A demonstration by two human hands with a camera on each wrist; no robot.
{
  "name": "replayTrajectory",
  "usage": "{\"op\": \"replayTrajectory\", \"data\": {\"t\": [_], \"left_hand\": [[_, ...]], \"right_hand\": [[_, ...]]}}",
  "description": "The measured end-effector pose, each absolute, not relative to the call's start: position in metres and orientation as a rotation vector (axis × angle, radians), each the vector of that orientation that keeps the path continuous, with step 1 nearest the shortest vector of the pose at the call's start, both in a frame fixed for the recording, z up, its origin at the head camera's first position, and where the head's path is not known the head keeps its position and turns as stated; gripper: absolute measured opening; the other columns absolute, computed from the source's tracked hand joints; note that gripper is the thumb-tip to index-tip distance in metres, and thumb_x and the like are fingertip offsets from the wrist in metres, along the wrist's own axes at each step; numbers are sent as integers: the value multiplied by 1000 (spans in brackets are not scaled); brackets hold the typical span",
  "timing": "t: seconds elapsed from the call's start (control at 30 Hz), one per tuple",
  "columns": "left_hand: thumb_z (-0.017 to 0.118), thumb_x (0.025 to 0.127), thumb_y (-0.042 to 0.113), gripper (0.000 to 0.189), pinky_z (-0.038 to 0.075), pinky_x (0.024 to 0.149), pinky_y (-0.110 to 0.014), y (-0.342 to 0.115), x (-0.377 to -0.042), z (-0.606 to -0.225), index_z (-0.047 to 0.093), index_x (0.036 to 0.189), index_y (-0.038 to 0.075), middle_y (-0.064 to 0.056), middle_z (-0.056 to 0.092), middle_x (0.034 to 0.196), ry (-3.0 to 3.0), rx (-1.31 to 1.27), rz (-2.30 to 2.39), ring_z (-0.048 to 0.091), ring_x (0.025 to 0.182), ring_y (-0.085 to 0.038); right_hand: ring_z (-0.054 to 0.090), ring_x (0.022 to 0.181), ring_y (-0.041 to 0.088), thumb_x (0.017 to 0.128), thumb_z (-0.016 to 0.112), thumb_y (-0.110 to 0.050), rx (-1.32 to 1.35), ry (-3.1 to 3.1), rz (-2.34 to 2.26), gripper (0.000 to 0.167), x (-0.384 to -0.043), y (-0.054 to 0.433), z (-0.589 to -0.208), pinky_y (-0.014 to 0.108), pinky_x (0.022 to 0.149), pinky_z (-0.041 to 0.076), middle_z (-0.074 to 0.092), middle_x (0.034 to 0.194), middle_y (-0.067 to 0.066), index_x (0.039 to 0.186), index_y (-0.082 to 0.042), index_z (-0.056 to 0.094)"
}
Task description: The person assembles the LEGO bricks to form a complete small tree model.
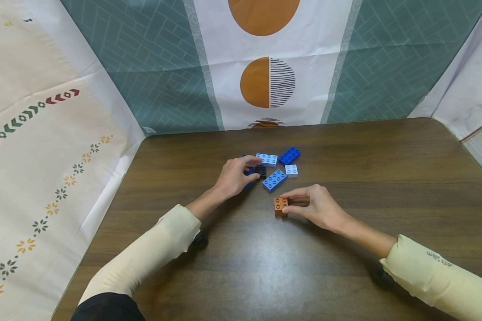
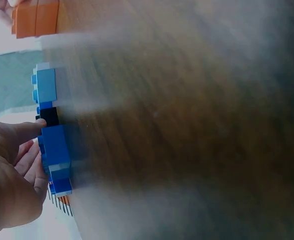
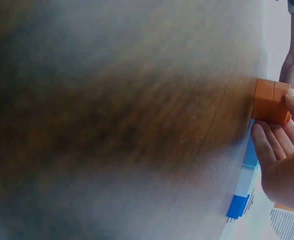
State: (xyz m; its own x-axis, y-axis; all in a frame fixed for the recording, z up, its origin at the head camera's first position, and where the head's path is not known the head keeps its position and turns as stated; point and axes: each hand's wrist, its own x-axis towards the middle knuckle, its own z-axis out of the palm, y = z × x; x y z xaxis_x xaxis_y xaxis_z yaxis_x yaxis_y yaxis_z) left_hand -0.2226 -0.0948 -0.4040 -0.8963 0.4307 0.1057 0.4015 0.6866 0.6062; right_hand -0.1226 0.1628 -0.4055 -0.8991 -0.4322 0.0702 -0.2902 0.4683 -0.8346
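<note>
My right hand (image 1: pixel 319 207) holds a small stack of two orange bricks (image 1: pixel 280 206) between thumb and fingers, close over the table. In the right wrist view the seam between the two bricks (image 3: pixel 270 101) shows. The left hand (image 1: pixel 238 175) is at the black brick (image 1: pixel 262 172), with its thumb at the near edge and fingers spread beyond, by the light blue brick (image 1: pixel 269 159). Dark blue brick (image 1: pixel 249 171) parts show beneath this hand, partly hidden. In the left wrist view the thumb tip overlaps the black brick (image 2: pixel 49 116).
Right of the left hand lie a blue brick (image 1: pixel 275 180), a small pale blue brick (image 1: pixel 291 170) and a dark blue brick (image 1: pixel 289 155). All rest on the brown wooden table (image 1: pixel 345 276). Patterned cloth (image 1: pixel 156 67) hangs behind its far edge.
</note>
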Motion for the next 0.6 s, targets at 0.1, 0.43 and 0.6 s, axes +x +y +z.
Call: {"op": "replayTrajectory", "data": {"t": [0.1, 0.43, 0.6], "left_hand": [[80, 98, 13, 40, 56, 102, -36, -94, -224, -404, 69, 136, 8, -9, 72, 136, 2848, 733, 982, 68, 124, -23], [78, 99, 12, 37, 55, 104, -38, -97, -226, -403, 70, 135, 8, -9, 72, 135, 2820, 767, 1004, 68, 124, -23], [78, 99, 13, 37, 54, 105, -39, -99, -225, -399, 69, 135, 9, -8, 72, 135, 2821, 786, 1046, 68, 123, -23]], "right_hand": [[76, 107, 25, 94, 84, -16, -633, 2563, -1407, 33, -123, 163, -405, 43, 92, 61, 79, 116, 11, 124, -3, 78], [76, 109, 25, 95, 83, -16, -630, 2552, -1409, 34, -122, 163, -405, 44, 93, 61, 78, 117, 12, 126, -2, 77], [76, 109, 25, 95, 83, -17, -625, 2554, -1401, 34, -123, 163, -405, 45, 94, 61, 78, 118, 11, 126, -3, 77]]}}
